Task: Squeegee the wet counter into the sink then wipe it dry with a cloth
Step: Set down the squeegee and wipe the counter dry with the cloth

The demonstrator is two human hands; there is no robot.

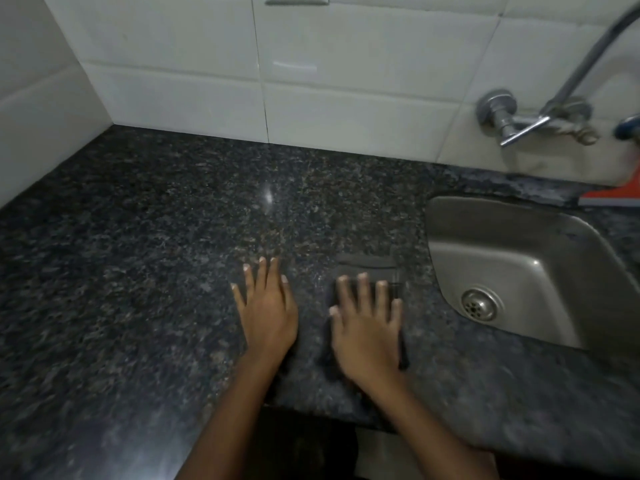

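White wall tiles [346, 81] back your dark speckled granite surface [138, 254], which runs right to a steel sink [519, 251] set into it, its drain [480, 304] near the front corner. Above the sink a chrome tap [526, 123] juts from the wall, and something orange [613, 197] lies at the far right edge. Your left hand [266, 313] rests flat on the bare surface, fingers [263, 275] spread and released, holding nothing. Just beside it, your right hand [367, 327] presses down flat on a dark cloth [372, 268], fingers splayed over it rather than clenched. That cloth lies on the surface just left of the sink, its far edge showing beyond your fingertips. Motion blur softens both hands.
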